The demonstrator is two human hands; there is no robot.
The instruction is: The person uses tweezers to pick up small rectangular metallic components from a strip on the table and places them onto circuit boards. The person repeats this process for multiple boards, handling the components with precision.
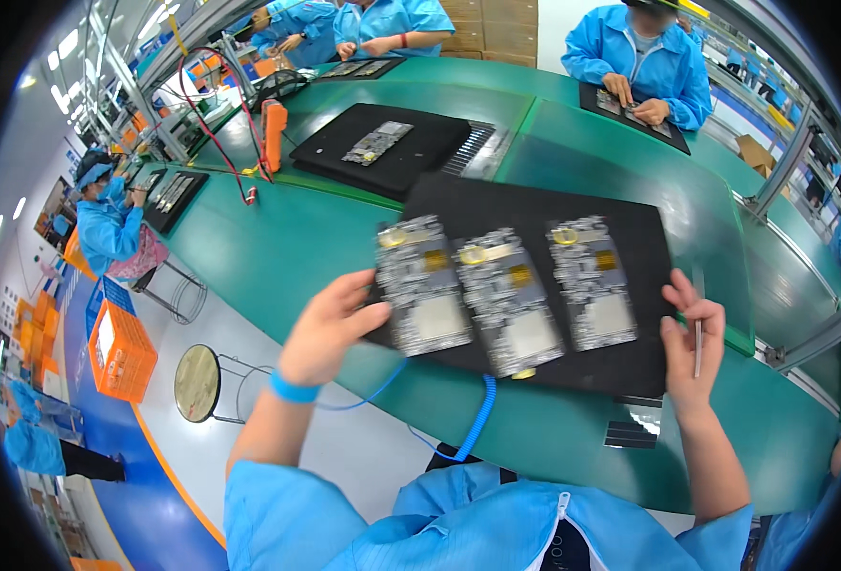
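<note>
A black tray [525,205] lies on the green table in front of me with three grey circuit boards side by side on it. My left hand [330,328] grips the tray's left edge, its thumb beside the left board [420,285]. The middle board [511,300] and the right board [593,281] lie between my hands. My right hand [692,347] holds the tray's right edge and also pinches a thin white stick [697,347]. A blue wrist strap with a coiled blue cord [477,423] is on my left wrist.
Another black tray [411,157] with one board lies farther back on the green table [277,247]. An orange meter [275,133] with red leads stands at the back left. People in blue coats work at trays around the table. A round stool [197,383] and an orange crate [120,350] stand on the floor at left.
</note>
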